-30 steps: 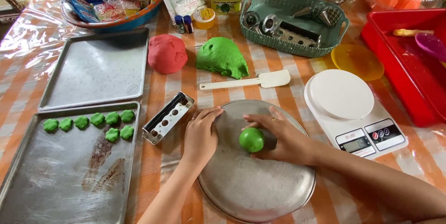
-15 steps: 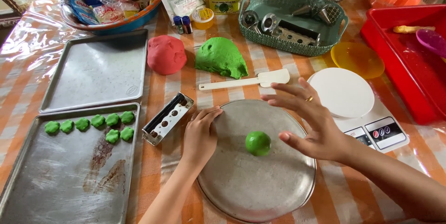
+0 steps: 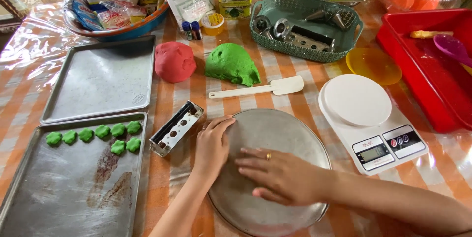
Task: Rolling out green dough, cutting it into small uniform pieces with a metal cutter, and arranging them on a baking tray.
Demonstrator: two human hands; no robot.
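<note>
Green dough is out of sight, judged to lie under the right hand [image 3: 282, 175], which presses flat, fingers spread, on the round pan [image 3: 295, 134]. The left hand [image 3: 212, 144] rests open on the pan's rim, steadying it. The step looks like flattening a ball; next calls for lifting the palm cleanly. Shaped pieces [image 3: 96, 134] sit on the tray [image 3: 73, 197] to the left.
</note>
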